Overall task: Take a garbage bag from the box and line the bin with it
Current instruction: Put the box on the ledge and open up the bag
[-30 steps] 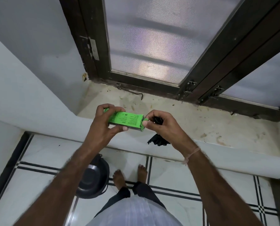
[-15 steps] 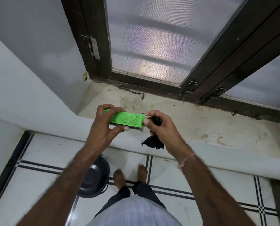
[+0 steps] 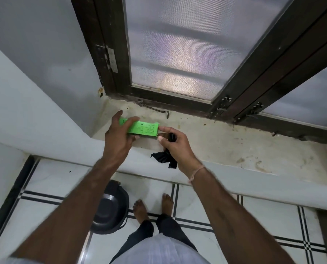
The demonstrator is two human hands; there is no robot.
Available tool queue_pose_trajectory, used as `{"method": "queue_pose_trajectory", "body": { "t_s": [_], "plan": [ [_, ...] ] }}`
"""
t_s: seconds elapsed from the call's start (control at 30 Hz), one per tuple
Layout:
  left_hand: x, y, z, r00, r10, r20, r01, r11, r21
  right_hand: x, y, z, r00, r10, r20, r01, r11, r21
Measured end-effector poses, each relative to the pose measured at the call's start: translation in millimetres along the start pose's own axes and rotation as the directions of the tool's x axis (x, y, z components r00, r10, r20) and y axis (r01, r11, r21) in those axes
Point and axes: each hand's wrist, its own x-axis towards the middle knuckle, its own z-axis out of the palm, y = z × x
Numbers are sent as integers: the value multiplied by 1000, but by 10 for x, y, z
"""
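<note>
The bag is out of the box but the bin is not yet lined. The left hand (image 3: pixel 117 138) grips the green box (image 3: pixel 145 128) over the window sill (image 3: pixel 225 147), fingers wrapped round it. The right hand (image 3: pixel 175 147) clutches the folded black garbage bag (image 3: pixel 163 158) in its curled fingers, while forefinger and thumb touch the box's end. The dark bin (image 3: pixel 103 216) stands bare on the floor below, near the feet; unfolding and fitting remain.
</note>
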Motion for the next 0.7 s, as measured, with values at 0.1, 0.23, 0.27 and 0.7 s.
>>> {"method": "queue_pose_trajectory", "body": {
  "t_s": [0.1, 0.23, 0.27, 0.7],
  "plan": [
    [-43, -11, -28, 1000, 7, -12, -6, 995, 101, -83, 16, -37, 999, 28, -17, -28, 1000, -4],
    [-349, 285, -83, 978, 52, -202, -37, 996, 79, -360, 28, -105, 992, 97, -80, -91, 992, 86],
    [-476, 420, -79, 987, 1, -159, -13, 997, -77, -456, 25, -103, 989, 124, -82, -114, 986, 123],
    [-1779, 945, 176, 860, -273, 431, 502, 603, -620, -1441, 185, 91, 966, 257, 36, -260, 955, 142]
  ]
}}
